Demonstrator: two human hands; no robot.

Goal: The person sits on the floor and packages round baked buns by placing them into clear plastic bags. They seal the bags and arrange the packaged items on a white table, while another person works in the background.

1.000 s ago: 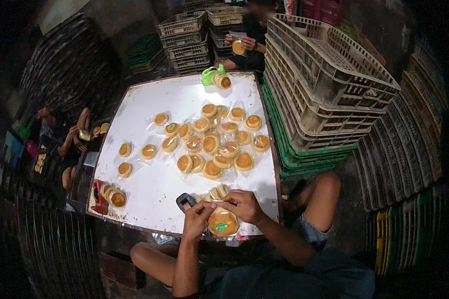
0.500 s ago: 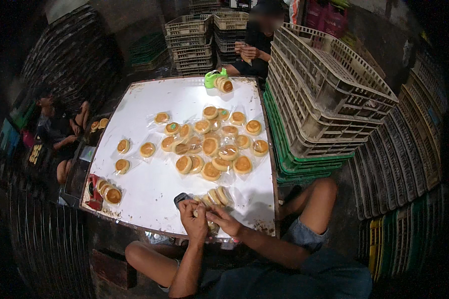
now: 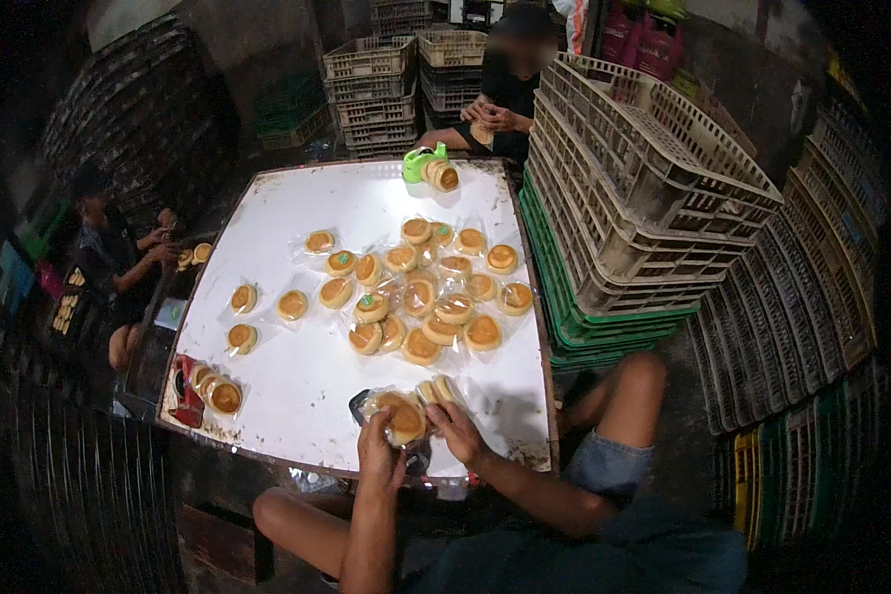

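Both my hands hold one round golden bun in a clear plastic wrapper (image 3: pixel 403 417) over the near edge of the white table (image 3: pixel 297 386). My left hand (image 3: pixel 379 452) grips it from below and left. My right hand (image 3: pixel 455 428) pinches the wrapper on its right side. A few more wrapped buns (image 3: pixel 437 390) lie just behind my hands, beside a small dark object (image 3: pixel 358 401). A heap of several wrapped buns (image 3: pixel 421 292) covers the middle of the table.
Stacked beige and green crates (image 3: pixel 628 228) stand right of the table. A green tape dispenser (image 3: pixel 421 163) sits at the far edge. One person (image 3: pixel 505 94) sits across, another (image 3: pixel 109 257) at the left. A red tool with buns (image 3: pixel 203 381) lies near left.
My hands dropped toward the table edge, then rose again with a wrapped bun held between them. The person across lowered their hands.
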